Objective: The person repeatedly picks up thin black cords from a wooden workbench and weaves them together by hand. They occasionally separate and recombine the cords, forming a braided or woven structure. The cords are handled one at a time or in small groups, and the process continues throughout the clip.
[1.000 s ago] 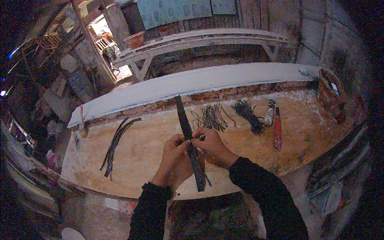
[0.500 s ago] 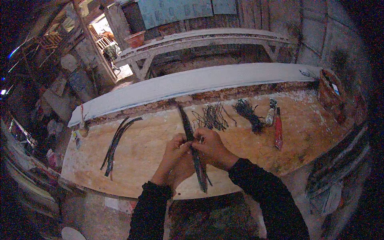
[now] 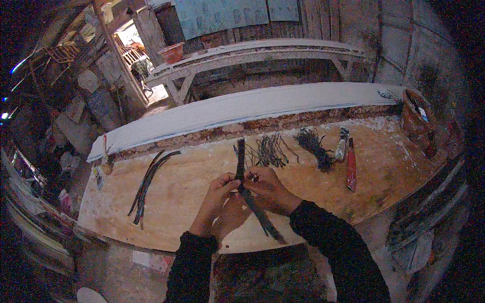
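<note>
Over the middle of the wooden tabletop (image 3: 182, 212), a bundle of long flat black strips (image 3: 262, 219) is pinched at its middle between both hands. My left hand (image 3: 221, 197) closes on it from the left, and my right hand (image 3: 272, 189) from the right, fingertips nearly meeting. The bundle's upper end points away from me; its lower end slants down to the right, with a thin strip hanging beside it. What the fingertips do at the pinch is partly hidden. Beyond my right hand lies a loose tangle of thin dark cords (image 3: 270, 150).
Several black strips (image 3: 146, 187) lie at the left. To the right are a gathered dark cord bundle (image 3: 314, 147), a small whitish object (image 3: 341, 144) and a red long tool (image 3: 351, 169). A brown container (image 3: 417, 113) stands at the right end. A raised white ledge (image 3: 237, 111) runs along the back.
The bundle has turned between my hands: its upper end is more upright and its lower end has swung to the right. Both hands keep their pinch.
</note>
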Motion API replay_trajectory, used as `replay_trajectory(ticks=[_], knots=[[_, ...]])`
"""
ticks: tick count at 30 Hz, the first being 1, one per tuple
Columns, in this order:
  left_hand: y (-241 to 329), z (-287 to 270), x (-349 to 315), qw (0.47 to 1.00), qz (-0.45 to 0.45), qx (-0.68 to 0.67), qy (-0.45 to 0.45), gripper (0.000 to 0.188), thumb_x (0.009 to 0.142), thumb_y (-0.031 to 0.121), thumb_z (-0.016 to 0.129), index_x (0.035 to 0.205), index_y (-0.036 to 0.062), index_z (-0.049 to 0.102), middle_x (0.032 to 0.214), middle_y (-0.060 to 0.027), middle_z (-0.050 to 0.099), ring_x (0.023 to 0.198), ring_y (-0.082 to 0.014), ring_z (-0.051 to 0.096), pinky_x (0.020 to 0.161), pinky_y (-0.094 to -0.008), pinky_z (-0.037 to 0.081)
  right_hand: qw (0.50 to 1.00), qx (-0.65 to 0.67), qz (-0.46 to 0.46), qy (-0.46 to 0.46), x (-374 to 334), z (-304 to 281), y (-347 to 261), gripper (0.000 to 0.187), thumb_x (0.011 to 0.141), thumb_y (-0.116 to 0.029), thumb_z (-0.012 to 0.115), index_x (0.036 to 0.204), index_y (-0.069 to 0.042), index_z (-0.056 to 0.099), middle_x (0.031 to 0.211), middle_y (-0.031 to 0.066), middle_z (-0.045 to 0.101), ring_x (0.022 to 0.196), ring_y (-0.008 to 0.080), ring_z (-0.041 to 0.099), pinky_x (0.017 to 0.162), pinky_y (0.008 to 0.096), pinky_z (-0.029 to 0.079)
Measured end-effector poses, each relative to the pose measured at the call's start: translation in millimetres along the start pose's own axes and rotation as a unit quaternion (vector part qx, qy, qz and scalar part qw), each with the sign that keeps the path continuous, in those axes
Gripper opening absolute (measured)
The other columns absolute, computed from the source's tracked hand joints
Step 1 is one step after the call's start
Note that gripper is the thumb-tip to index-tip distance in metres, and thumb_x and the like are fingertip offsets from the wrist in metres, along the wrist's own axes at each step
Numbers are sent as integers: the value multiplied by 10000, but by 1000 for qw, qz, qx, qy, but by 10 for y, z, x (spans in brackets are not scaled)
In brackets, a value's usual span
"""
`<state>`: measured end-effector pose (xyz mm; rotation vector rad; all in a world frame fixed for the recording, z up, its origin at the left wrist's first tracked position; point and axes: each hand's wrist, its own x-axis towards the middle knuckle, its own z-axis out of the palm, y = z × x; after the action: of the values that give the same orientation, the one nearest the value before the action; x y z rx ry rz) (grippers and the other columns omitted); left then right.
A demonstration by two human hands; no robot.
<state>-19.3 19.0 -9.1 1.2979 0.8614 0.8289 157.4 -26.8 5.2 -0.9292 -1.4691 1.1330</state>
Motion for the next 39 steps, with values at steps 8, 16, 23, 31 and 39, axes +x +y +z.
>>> replay_trajectory(ticks=[8,16,23,31,39], knots=[[222,-278,-429,949,258,-29,180,201,879,176,614,1028,49,568,943,-48,617,906,-166,609,818,-335,511,961,-276,-20,24,253,-132,592,217,712,-236,718,756,-40,637,680,98,599,646,209,587,594,366,448],[873,-1330,-1485,831,507,-194,118,253,938,200,524,1107,12,521,1002,-86,551,898,-210,549,757,-324,542,953,-301,10,35,165,-143,454,213,708,-250,661,725,-38,651,692,134,641,646,283,634,611,388,487],[1255,-1191,-1940,828,480,-290,12,176,975,186,473,1053,29,477,943,-88,470,797,-192,467,607,-308,530,957,-288,38,1,144,-210,375,254,752,-243,647,704,3,604,685,177,606,670,338,617,648,442,484],[1343,-1483,-2501,811,509,-286,34,254,964,206,490,1142,25,492,992,-86,510,811,-172,491,579,-281,484,935,-349,54,21,130,-285,237,266,746,-238,618,749,28,615,705,213,610,698,376,623,664,469,479],[762,-1306,-1408,871,327,-105,351,321,951,247,514,1190,33,517,1004,-75,556,828,-143,529,564,-253,447,943,-328,30,49,136,-164,185,257,801,-229,600,817,26,628,747,206,627,725,360,631,696,455,488]])
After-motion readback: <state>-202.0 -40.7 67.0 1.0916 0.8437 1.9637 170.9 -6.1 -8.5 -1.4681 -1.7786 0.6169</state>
